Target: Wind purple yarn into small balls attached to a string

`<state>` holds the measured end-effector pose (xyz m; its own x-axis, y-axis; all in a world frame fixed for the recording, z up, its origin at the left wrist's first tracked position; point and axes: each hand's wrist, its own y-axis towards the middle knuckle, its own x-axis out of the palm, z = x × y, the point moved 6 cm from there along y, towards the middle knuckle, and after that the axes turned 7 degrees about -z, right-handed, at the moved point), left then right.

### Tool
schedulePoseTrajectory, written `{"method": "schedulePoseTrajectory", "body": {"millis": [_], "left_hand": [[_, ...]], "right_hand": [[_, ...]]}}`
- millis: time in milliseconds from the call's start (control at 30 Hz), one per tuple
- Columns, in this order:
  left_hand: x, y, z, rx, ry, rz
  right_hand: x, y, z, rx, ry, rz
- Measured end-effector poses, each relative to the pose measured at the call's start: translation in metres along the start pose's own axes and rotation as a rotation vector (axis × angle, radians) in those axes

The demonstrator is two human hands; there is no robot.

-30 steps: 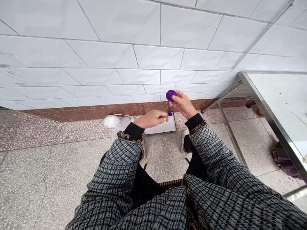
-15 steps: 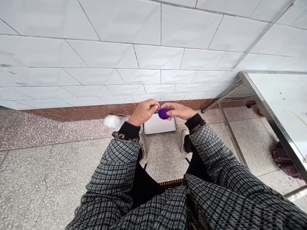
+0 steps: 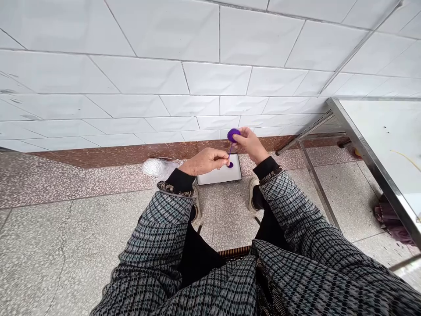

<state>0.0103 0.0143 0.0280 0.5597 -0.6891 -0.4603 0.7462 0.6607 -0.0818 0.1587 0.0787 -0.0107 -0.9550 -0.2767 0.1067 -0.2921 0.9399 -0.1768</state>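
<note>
My right hand [image 3: 249, 145] grasps the purple ball [image 3: 233, 134], seen against the tiled wall [image 3: 200, 79], while my left hand [image 3: 204, 162] pinches the yarn [image 3: 230, 149] running down from it. Beneath, a purple piece [image 3: 230, 165] shows against the white box [image 3: 217, 176]; left of that, a white bundle [image 3: 154, 167] lies on the floor [image 3: 108, 228].
</note>
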Motion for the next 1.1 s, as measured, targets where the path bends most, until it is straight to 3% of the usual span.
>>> {"method": "schedulePoseTrajectory", "body": {"millis": [67,167,267,367,500,600,700,767,833,933,1000,1100], "left_hand": [[-0.008,-0.002,-0.001,-0.004,-0.012,0.097],[-0.021,-0.008,-0.006,-0.005,-0.046,0.276],[-0.030,-0.012,-0.016,-0.044,-0.077,0.409],[-0.035,-0.015,-0.023,-0.087,-0.045,0.477],[-0.034,-0.012,-0.026,-0.128,0.024,0.473],[-0.026,-0.006,-0.024,-0.120,0.034,0.380],[-0.011,0.001,-0.018,-0.085,0.061,0.187],[-0.003,0.003,-0.012,-0.055,0.078,0.066],[0.000,0.003,-0.008,-0.030,0.086,0.025],[-0.007,0.000,-0.008,-0.028,0.095,0.132],[-0.016,-0.003,-0.011,-0.037,0.083,0.242],[-0.024,-0.007,-0.018,-0.055,0.035,0.344]], "right_hand": [[0.007,-0.002,0.005,0.056,-0.146,-0.087],[0.025,-0.011,0.008,0.145,-0.270,-0.359],[0.040,-0.023,0.006,0.166,-0.221,-0.639],[0.045,-0.030,-0.001,0.103,-0.064,-0.775],[0.039,-0.029,-0.009,0.005,0.143,-0.734],[0.026,-0.019,-0.017,-0.089,0.254,-0.513],[0.008,-0.008,-0.019,-0.159,0.300,-0.232],[0.001,-0.002,-0.012,-0.117,0.259,-0.098],[0.000,0.000,-0.002,-0.009,0.125,-0.038],[0.010,-0.004,0.008,0.128,-0.158,-0.153],[0.024,-0.011,0.010,0.165,-0.257,-0.354],[0.040,-0.023,0.008,0.181,-0.203,-0.642]]}}
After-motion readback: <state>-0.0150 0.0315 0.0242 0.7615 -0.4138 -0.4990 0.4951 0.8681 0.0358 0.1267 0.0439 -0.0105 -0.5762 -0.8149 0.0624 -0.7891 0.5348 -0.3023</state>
